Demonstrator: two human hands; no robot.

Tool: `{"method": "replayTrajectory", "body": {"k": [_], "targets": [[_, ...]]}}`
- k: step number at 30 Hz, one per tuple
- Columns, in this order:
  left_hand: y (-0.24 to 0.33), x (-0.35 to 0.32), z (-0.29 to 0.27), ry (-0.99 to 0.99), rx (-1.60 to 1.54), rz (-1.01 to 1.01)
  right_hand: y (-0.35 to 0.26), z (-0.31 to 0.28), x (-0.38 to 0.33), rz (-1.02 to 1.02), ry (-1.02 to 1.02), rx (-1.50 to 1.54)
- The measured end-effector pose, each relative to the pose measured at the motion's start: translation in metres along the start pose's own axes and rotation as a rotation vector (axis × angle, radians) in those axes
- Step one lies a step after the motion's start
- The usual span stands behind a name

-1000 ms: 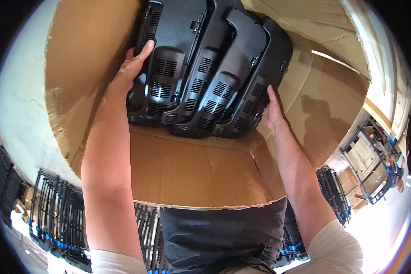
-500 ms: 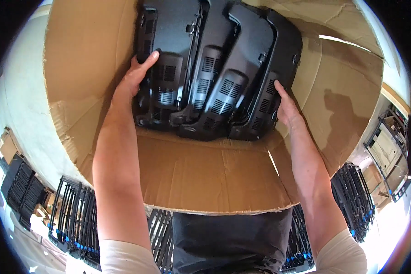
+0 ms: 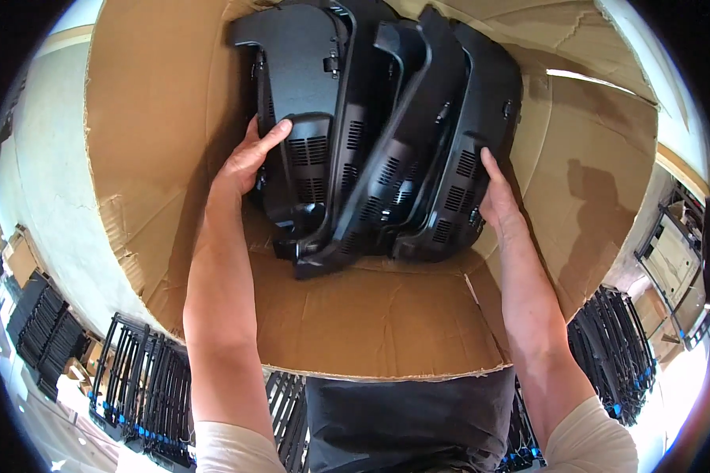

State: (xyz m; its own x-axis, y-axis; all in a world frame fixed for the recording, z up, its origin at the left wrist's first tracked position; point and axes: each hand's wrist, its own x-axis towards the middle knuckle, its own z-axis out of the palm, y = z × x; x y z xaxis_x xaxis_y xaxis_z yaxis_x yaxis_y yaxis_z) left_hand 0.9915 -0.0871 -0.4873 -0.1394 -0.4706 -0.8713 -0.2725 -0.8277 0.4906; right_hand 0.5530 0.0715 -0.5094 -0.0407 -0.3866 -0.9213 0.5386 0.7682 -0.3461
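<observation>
Left hand (image 3: 248, 158), left of upper centre: thumb pressed on the face of the left-end panel (image 3: 300, 71), fingers wrapped behind its edge, a firm grasp. Right hand (image 3: 498, 197), right of centre: thumb along the face of the right-end panel (image 3: 485, 102), gripping its outer side; the other fingers are mostly hidden.

Between the hands, upper middle of frame: a row of black plastic panels with vent slots, overlapping, uneven. A slanted panel (image 3: 430, 87) leans across the row, its lower tip jutting toward frame centre.

Step in hand, my reading: handling the row as one bundle, pinched from both ends. Next move calls for even inward pressure and care with that loose slanted panel.

All this inside a deep cardboard box (image 3: 371, 323), filling most of the frame; person's shadow on its right wall. Beyond the box: black racks lower left (image 3: 138, 386) and lower right (image 3: 611, 347), blue bits on them.
</observation>
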Motion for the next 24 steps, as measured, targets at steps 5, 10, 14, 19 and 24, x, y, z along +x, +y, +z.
{"method": "replayTrajectory", "body": {"k": [5, 10, 14, 19, 24], "targets": [[0.001, -0.008, -0.006, 0.058, -0.017, 0.039, 0.01, 0.046, -0.011, -0.052, -0.067, -0.011], [0.002, -0.019, 0.002, 0.033, -0.254, -0.016, 0.002, 0.054, -0.001, -0.044, -0.095, -0.084], [-0.005, -0.016, 0.007, 0.06, -0.343, 0.011, -0.011, 0.043, 0.009, 0.056, -0.216, 0.081], [-0.019, -0.02, 0.027, 0.028, -0.361, 0.082, -0.018, 0.025, 0.013, 0.112, -0.175, 0.074], [-0.027, -0.015, 0.022, -0.039, -0.453, -0.017, -0.009, 0.024, 0.019, 0.114, -0.177, 0.019]]}}
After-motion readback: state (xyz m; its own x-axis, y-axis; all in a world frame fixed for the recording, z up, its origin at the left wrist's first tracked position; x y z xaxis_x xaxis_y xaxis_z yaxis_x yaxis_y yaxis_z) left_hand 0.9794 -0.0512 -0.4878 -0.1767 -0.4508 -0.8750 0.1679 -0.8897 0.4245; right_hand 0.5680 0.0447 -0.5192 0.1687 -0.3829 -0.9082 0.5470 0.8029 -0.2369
